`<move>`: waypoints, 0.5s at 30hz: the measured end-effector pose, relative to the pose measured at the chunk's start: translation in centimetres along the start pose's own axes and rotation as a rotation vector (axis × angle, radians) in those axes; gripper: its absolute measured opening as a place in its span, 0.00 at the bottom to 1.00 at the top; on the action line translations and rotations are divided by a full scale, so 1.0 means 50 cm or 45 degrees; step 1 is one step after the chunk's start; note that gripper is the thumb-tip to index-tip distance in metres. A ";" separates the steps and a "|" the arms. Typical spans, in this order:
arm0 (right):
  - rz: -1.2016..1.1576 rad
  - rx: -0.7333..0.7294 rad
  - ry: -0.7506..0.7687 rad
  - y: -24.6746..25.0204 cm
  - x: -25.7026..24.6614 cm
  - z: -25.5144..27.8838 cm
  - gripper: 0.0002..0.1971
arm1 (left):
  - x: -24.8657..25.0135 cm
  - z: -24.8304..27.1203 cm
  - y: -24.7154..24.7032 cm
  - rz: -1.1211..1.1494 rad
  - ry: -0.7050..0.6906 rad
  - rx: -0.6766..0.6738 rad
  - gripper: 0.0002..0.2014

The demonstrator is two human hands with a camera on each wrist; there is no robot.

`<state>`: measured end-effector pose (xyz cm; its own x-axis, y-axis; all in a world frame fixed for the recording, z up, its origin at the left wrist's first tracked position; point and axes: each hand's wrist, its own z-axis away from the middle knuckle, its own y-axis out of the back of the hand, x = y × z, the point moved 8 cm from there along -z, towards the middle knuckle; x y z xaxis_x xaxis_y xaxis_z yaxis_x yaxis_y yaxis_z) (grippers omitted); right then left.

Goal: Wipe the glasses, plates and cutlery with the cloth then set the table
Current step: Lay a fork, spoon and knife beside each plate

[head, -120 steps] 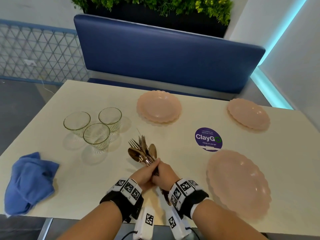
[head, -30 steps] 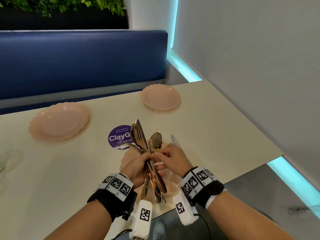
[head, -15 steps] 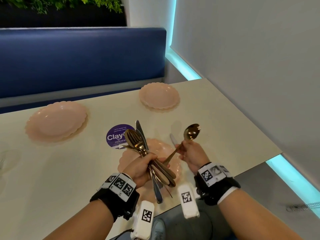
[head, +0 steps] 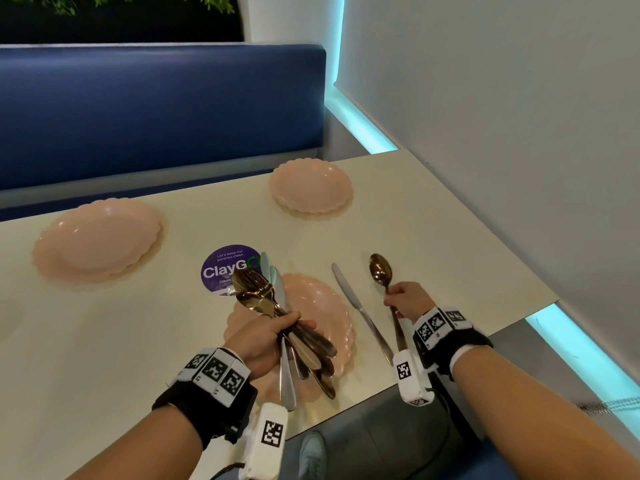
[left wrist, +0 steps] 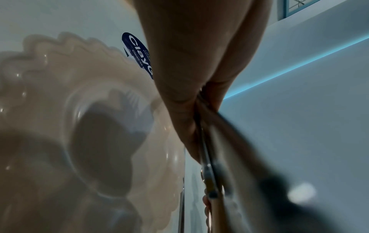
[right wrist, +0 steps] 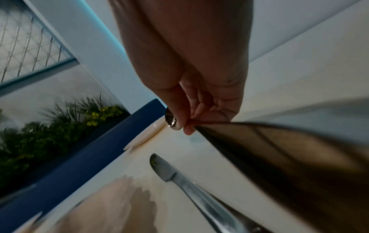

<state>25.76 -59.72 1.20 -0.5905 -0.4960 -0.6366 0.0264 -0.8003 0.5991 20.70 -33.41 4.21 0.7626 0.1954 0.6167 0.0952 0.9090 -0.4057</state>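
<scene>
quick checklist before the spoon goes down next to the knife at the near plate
1. Spoon held securely: ok, the right hand pinches its handle.
2. Knife already laid: ok, it lies flat on the table, right of the near plate.
3. Landing spot right of the knife bare: ok, only tabletop shows there.
4. Spoon roughly parallel to the knife: ok, both point away from the person.
5. Cutlery bundle steady: ok, the left hand grips it over the near plate.
6. Spoon wiped clean: cannot tell.
</scene>
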 end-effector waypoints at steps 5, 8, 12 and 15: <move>0.263 0.057 0.109 -0.015 -0.011 -0.012 0.13 | 0.011 0.001 0.007 -0.006 -0.035 0.033 0.12; 0.307 0.106 0.136 -0.022 -0.017 -0.015 0.12 | 0.014 0.003 0.009 0.023 -0.032 0.040 0.10; 0.343 0.157 0.151 -0.030 -0.016 -0.017 0.10 | 0.016 0.001 0.016 0.060 -0.029 0.055 0.09; 0.433 0.142 0.207 -0.040 -0.022 -0.015 0.09 | 0.015 -0.003 0.019 0.077 -0.026 0.056 0.09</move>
<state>26.96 -57.83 0.36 -0.4274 -0.7808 -0.4558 0.1055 -0.5438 0.8326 21.46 -32.47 4.22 0.7526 0.2577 0.6059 0.0209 0.9105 -0.4131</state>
